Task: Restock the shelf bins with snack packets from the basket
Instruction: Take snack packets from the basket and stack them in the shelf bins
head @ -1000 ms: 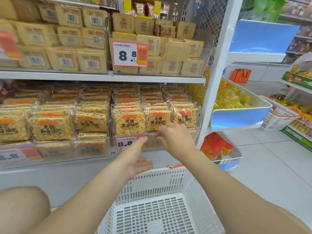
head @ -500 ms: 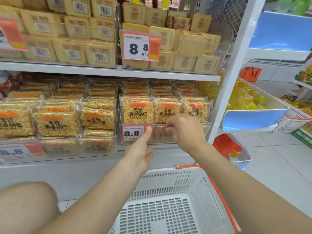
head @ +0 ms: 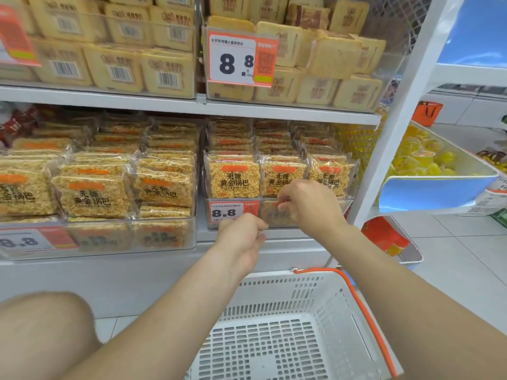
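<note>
Covering the bin (head: 345, 212) front, our right hand (head: 310, 207) hides its grip; for the blurred left hand (head: 241, 239) under the price tag (head: 233, 212) we cannot tell either.

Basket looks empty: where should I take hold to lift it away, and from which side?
Grip the orange handle midway along its long bar, coming down from above on the right. It lies folded down along the white basket's right rim, so that is where the bar is exposed. It would probably be best to swing it up over the centre before lifting.
</note>
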Demonstrator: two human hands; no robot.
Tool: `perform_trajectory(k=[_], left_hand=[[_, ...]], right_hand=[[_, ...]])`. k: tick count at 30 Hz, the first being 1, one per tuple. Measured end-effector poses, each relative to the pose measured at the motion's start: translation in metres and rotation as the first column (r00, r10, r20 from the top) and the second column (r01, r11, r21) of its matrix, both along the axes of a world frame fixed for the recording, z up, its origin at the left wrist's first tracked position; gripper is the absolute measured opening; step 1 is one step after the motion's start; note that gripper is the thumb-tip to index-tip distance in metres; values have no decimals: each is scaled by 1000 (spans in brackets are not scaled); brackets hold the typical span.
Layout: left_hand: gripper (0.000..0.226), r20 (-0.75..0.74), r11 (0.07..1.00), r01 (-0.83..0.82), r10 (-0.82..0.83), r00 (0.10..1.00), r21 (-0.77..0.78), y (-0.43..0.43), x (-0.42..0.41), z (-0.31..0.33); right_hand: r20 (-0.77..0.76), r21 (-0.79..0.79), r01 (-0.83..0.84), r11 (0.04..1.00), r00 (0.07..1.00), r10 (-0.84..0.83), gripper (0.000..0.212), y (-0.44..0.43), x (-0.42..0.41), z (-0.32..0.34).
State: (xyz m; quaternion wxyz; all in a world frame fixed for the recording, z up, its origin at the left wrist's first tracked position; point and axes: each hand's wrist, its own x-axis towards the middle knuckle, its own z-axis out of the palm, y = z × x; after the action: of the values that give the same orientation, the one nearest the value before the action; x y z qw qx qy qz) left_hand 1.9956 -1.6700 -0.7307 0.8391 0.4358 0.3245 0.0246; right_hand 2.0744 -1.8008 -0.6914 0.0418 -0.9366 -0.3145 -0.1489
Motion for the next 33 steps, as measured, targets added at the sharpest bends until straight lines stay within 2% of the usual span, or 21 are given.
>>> perform_trajectory(k=[6,11,13,15,17,19,22,25,27,29,31,33], left_hand=[[44,-41,996,47,-44,998,73,-2,-13,-4],[28,-137,954,153,-121,983,257,10,-32,4],[28,-156,922,213,-170,973,324,18,-41,10],[33,-150,854,255,-210,966,453,25,-50,16],[33,-122,697,217,-184,975,683,32,-60,26],[23,-42,496,89,-104,994,864,42,-69,39],[19,128,280,-131,30,991,951,68,-82,66],[14,222,69,-230,111,969,971,108,-92,85],[24,140,-142,-117,170,975,983,137,-100,80],[53,-45,-313,115,223,974,943,164,-108,66],[71,-180,-369,248,208,961,896,184,-110,47],[73,-218,-410,269,166,962,872,197,-107,33]], right_hand=[[-45,-75,84,994,995,-87,10,6,-8,7],[-105,-67,106,992,988,-113,5,5,-10,14],[-76,-64,144,988,986,-149,6,7,-16,13],[33,-69,198,978,980,-196,9,14,-28,12],[149,6,206,979,968,-204,16,28,-46,14],[166,155,106,982,977,-131,18,49,-66,18],[114,313,-62,948,993,27,17,86,-90,17],[179,404,-195,894,975,132,28,119,-104,15],[216,389,-288,875,952,218,45,142,-108,11],[193,281,-344,896,935,299,62,166,-109,5],[155,134,-325,936,940,304,69,188,-104,-4],[118,48,-246,968,964,239,71,205,-98,-9]])
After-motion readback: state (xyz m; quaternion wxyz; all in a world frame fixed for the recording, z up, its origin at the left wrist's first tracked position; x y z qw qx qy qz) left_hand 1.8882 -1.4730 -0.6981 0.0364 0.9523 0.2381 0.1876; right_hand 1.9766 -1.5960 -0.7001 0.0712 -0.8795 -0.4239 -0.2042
